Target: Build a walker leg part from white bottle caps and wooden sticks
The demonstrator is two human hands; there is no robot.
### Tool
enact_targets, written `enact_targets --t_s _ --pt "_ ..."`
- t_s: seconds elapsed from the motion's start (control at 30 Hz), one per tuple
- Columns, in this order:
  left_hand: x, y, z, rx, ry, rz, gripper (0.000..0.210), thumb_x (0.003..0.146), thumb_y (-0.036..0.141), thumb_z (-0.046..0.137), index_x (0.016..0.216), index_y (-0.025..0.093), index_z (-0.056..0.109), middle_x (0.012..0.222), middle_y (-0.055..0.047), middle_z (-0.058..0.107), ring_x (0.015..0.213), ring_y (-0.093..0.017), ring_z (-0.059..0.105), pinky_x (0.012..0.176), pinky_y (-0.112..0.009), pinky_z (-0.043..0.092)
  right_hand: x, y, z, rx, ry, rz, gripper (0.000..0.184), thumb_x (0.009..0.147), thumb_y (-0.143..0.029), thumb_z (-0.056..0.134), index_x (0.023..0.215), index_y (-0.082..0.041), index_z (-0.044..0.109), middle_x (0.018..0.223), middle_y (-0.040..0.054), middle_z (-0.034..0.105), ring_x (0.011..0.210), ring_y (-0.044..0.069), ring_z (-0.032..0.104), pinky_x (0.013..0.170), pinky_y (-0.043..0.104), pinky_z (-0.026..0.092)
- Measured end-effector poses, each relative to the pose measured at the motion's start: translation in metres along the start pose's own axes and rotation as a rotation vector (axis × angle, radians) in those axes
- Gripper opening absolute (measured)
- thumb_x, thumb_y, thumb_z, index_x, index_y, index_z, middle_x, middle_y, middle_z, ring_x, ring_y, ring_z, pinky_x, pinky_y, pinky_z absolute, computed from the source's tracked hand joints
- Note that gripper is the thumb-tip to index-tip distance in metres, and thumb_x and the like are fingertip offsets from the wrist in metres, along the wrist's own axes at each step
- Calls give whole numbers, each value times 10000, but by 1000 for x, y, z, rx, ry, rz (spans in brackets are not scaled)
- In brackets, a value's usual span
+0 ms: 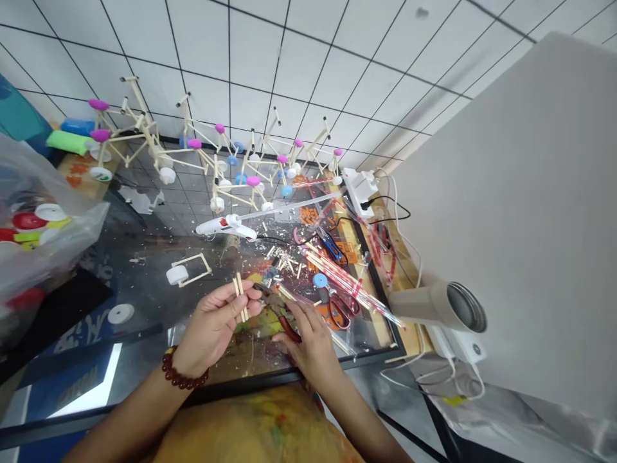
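Observation:
Between the fingertips of my left hand point(214, 321) two short wooden sticks point(240, 297) stand upright, pinched side by side. My right hand point(308, 337) is wrapped round the red handles of a pair of pliers point(284, 318). The jaws of the pliers point left and come close to the left fingertips; whether they touch a stick I cannot make out. Left of my hands lies a small stick frame point(195, 267) with a white bottle cap point(177, 275) on it. Past the fingers, cut stick bits point(286, 260) are scattered on the glass tabletop point(159, 247).
Several stick models point(212, 154) with coloured caps line the back. A white glue gun point(226, 226) lies before them. Scissors point(340, 308), a bundle of sticks point(347, 280), a power strip point(359, 186) and a tumbler point(434, 307) are on the right; a plastic bag of caps point(43, 218), left.

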State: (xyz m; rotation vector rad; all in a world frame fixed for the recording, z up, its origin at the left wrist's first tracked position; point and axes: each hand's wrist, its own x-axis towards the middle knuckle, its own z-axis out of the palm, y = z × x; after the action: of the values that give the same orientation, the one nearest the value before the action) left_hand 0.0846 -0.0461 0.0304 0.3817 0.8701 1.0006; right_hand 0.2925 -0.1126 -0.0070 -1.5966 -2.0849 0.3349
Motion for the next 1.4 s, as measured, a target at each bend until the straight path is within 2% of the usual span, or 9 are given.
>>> enact_targets --t_s 0.3,0.6,0.73,0.83,0.97,1.1,1.23,1.33,1.4 --pt "4 -2 5 -58 -43 -4 348 742 255 807 1053 109 750 732 -16 611 632 -52 504 608 -158 442 -3 0 3 -112 43 -18 454 934 -288 602 1362 -159 524 1222 166 625 1112 310 580 923 517 552" --pt "9 -3 2 -137 -49 -61 133 789 215 768 880 133 720 824 -52 696 747 -101 636 703 -201 514 2 14 -22 -49 99 -96 276 949 -272 582 1207 -191 636 1161 119 683 1069 252 629 902 410 550" --pt "10 -1 2 -152 -28 -4 112 790 200 764 880 144 728 1051 -95 740 962 -187 694 916 -343 536 6 52 -48 -304 183 105 246 950 -385 549 1000 -181 677 963 116 694 848 252 658 752 386 540" --pt "9 1 5 -172 -45 52 116 799 229 756 895 166 745 1236 -102 697 1212 -262 611 1090 -460 425 8 78 -58 -466 13 340 406 894 -529 561 965 -139 647 866 142 675 776 296 653 644 384 508" --pt "-1 9 5 119 -66 250 136 846 304 701 873 188 766 1126 -96 745 1302 -263 538 1151 -450 333 11 86 -59 -525 -155 466 383 882 -526 568 973 -158 630 883 132 688 762 291 665 614 350 467" --pt "-26 36 -2 729 -8 571 149 884 228 640 946 204 774 1162 -89 719 1155 -242 609 1000 -363 448 9 88 -66 -500 -179 495 402 877 -515 554 1044 -157 627 882 125 699 767 282 673 624 339 459" --pt "-55 71 -3 873 24 736 188 898 198 604 977 214 773 845 -61 728 1049 -246 638 928 -343 478 0 103 -80 -361 -239 475 295 851 -420 547 982 -187 671 883 107 725 769 265 685 642 333 474" --pt "-65 83 5 947 115 965 147 837 177 675 905 221 797 1110 -64 719 1357 -295 435 1165 -393 294 -4 109 -85 -327 -249 462 270 787 -353 584 991 -206 683 858 86 730 748 252 685 628 320 473" --pt "-62 80 10 777 138 947 123 827 211 698 901 220 796 1312 -52 636 1318 -300 486 1142 -406 351 -5 106 -83 -362 -262 461 280 764 -349 592 982 -202 686 841 86 722 720 248 677 608 317 462"
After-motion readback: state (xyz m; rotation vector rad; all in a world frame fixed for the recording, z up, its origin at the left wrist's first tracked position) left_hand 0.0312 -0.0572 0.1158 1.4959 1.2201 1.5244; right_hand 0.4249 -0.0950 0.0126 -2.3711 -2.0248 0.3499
